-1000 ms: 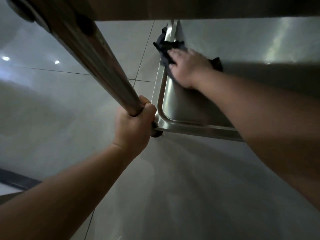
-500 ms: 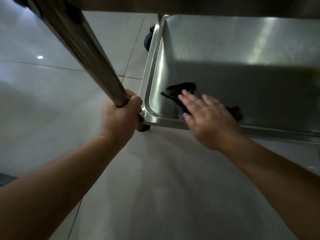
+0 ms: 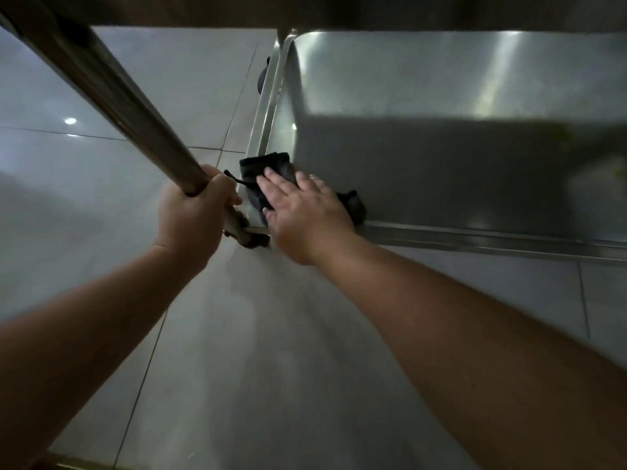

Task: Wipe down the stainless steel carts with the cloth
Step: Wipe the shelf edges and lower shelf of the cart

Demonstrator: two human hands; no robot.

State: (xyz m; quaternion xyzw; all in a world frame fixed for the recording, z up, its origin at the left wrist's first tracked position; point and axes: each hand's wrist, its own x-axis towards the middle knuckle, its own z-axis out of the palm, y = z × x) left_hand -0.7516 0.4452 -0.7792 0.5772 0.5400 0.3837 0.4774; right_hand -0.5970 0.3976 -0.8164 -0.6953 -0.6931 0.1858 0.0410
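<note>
I look down at the lower shelf point(image 3: 441, 96) of a stainless steel cart. A dark cloth point(image 3: 263, 171) lies bunched in the shelf's near left corner. My right hand point(image 3: 305, 212) presses flat on the cloth with straight fingers, covering most of it. My left hand point(image 3: 193, 215) grips the cart's upright steel post point(image 3: 112, 96) near its base, just left of that corner.
The shelf's raised front rim point(image 3: 475, 237) runs to the right. A dark caster wheel point(image 3: 263, 78) shows beyond the shelf's left edge. An upper shelf edge point(image 3: 305, 10) overhangs at the top. Pale tiled floor point(image 3: 237, 368) surrounds the cart.
My right hand has dragged the cloth from the shelf's far left edge down to the near left corner, then slightly left. The left hand has kept its grip on the post.
</note>
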